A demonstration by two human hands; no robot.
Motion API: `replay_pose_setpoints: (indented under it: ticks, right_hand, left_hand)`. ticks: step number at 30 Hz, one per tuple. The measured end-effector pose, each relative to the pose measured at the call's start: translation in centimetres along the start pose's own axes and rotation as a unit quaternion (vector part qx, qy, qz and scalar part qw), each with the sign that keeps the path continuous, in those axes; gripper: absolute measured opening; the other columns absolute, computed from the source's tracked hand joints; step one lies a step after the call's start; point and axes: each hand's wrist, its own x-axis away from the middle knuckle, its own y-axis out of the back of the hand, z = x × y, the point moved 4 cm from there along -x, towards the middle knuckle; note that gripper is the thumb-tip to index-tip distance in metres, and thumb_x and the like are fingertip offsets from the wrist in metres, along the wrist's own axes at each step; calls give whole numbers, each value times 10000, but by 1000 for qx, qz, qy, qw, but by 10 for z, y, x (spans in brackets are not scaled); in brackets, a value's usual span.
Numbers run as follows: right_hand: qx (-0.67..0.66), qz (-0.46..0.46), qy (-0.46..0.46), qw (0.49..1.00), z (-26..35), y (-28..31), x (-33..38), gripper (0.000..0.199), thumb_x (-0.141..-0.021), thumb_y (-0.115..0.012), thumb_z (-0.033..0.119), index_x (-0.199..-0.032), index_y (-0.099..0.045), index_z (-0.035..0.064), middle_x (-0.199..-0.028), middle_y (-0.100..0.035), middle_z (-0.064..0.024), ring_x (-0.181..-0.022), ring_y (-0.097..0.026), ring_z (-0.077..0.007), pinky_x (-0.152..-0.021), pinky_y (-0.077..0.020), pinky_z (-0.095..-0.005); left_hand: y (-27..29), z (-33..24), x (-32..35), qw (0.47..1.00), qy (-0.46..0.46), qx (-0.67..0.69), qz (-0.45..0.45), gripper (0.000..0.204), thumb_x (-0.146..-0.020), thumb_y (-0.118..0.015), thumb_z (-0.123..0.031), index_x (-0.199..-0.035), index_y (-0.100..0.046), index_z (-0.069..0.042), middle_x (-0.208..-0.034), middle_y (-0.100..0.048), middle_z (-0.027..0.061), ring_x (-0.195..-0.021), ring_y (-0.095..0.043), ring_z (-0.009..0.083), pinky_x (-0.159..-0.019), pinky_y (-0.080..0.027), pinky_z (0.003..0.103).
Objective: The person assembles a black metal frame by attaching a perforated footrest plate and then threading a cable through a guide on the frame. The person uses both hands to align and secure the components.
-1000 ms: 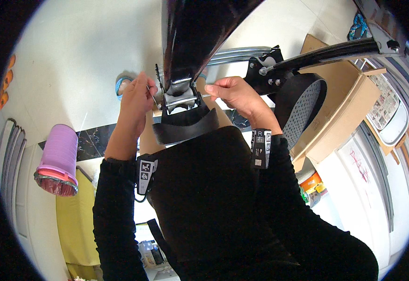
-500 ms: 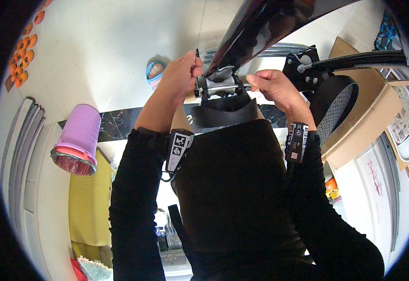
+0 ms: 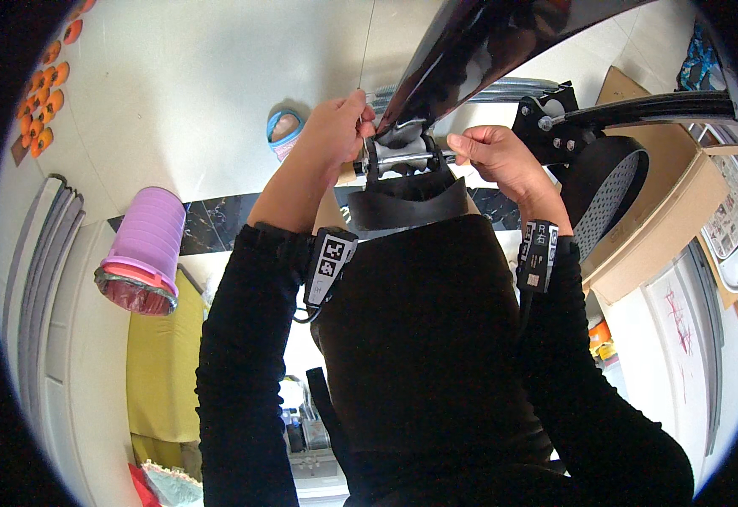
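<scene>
A silver metal hub-like fitting with a rod [image 3: 407, 159] through it sits below a glossy dark curved beam [image 3: 491, 63]. On the rod's right end, the thumb and fingers of my right hand [image 3: 500, 160] are pinched together. My left hand [image 3: 335, 133] is closed at the fitting's left side, and its fingers hide what they grip. Just under the fitting hangs a black curved flap [image 3: 407, 205], close to my dark-clothed lap.
Right of my right hand are a black bracket [image 3: 546, 127] with bolts, a black perforated piece [image 3: 610, 194] and a cardboard box [image 3: 656, 228]. A blue-edged slipper [image 3: 284, 131] lies on the floor, left of my left hand. Farther left stands a purple bin [image 3: 145, 237].
My left hand has shifted slightly right and tilted inward, toward the fitting. A dark tip that showed above its fingers is out of sight. My right hand keeps its pinch.
</scene>
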Motion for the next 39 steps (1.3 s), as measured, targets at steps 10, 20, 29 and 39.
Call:
replay_pose_setpoints:
  ticks: [10,20,29,39]
  right_hand:
    - [-1,1,-5,1000,1,0,1,351,-787,-700,375,-731,-625,37,-524,-475,48,-392,-279,-22,-378,-183,-183]
    - [1,4,-1,1000,0,0,-1,332,-799,-691,359,-724,-627,42,-536,-484,46,-397,-282,-25,-382,-186,-184]
    - [0,6,9,1000,1,0,0,348,-794,-693,376,-724,-622,43,-522,-465,49,-401,-282,-28,-387,-187,-192]
    - [6,4,4,1000,0,0,0,365,-794,-690,390,-722,-618,39,-508,-432,60,-395,-272,-27,-390,-179,-189]
  left_hand:
    - [-5,-7,-2,996,-58,-28,-59,318,-881,-449,-256,-728,-545,6,-614,-473,21,-540,-400,101,-526,-316,255]
    - [-1,-3,-4,986,-142,-91,-11,326,-883,-428,-243,-739,-557,20,-598,-466,34,-549,-394,118,-528,-313,253]
    - [-1,-8,-5,989,-88,-115,-5,315,-889,-433,-268,-752,-552,-10,-606,-477,12,-503,-335,80,-461,-268,239]
    - [-2,-4,5,998,3,-9,-57,312,-885,-457,-301,-728,-530,-42,-588,-463,-5,-488,-342,75,-451,-263,242]
